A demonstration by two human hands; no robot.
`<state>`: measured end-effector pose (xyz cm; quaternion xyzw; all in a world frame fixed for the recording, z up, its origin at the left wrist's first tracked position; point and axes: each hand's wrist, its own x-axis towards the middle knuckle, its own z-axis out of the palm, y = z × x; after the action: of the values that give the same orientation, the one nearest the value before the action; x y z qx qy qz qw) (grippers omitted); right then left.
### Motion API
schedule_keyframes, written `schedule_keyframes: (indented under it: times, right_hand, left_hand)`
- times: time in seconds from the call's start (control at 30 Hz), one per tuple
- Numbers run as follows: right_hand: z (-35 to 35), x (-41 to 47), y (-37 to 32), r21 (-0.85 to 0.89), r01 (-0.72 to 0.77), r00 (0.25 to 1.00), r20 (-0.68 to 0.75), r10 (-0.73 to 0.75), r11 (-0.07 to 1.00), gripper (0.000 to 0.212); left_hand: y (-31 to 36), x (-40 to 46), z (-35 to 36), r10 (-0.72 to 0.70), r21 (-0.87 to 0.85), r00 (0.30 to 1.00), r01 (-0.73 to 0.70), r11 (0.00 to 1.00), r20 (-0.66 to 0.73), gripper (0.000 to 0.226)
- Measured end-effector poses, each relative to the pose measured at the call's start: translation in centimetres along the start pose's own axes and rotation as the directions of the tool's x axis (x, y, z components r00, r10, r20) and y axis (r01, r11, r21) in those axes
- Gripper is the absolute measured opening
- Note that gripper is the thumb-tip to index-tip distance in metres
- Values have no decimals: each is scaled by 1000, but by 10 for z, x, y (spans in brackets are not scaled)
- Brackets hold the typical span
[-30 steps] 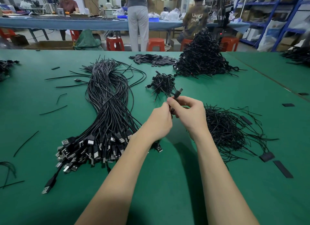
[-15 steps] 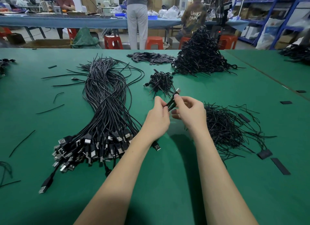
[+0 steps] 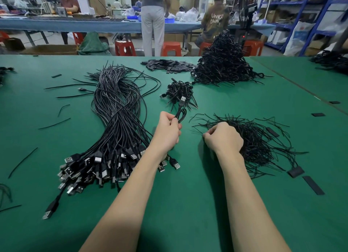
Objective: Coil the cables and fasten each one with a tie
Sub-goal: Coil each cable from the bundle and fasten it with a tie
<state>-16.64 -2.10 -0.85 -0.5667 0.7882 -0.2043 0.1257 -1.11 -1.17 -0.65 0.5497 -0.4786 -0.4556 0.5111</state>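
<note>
One coiled cable (image 3: 181,113) stands up out of the left hand (image 3: 168,131), whose fingers are curled tight round its folded loops; the silver USB plug pokes out the far end, above the knuckles, over the middle of the green counter (image 3: 188,204). It looks light and limp, a thin rubbery cord that wants to spring open, so my judgement is that the grip belongs where it is now, across the waist of the loops, with all strands pinched together and the plug left free. Letting go there before the tie is on would likely let the coil unwind.

To the right, the right hand (image 3: 224,138) rests on the near left edge of the loose heap of ties (image 3: 259,144), fingers curled down into the strands; whether it has one pinched already I cannot tell, since the fingertips are hidden. The ties look like thin black wire, light, bendable and tangled, so one is best drawn out by a single end, slowly, or its neighbours will probably trail along.

Left of the hands lies the big bundle of uncoiled cables (image 3: 116,123), plugs fanned toward the near side. Beyond the held coil sits a small cluster of finished coils (image 3: 178,91), and farther off to the right a tall pile of finished coils (image 3: 224,65). Judging by the bundle, plenty of work is left
</note>
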Motion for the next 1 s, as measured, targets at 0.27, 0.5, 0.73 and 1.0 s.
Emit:
schedule_keyframes:
  times: [0.27,0.5,0.73,1.0]
  right_hand:
    - [-9,-11,-34,654,276,934,-9,-358,705,14]
    - [-3,-11,-36,557,342,933,-105,-344,757,21]
    - [-3,-13,-38,533,385,914,-109,-390,754,13]
    - [-11,-15,-28,890,-386,841,448,-305,243,12]
  left_hand:
    - [2,3,-3,-15,-59,1000,15,998,-2,11]
    - [1,7,-3,-8,45,994,3,999,105,10]
    - [1,5,-9,108,270,993,-114,956,39,26]
    - [9,5,-12,26,-243,998,-13,970,51,20]
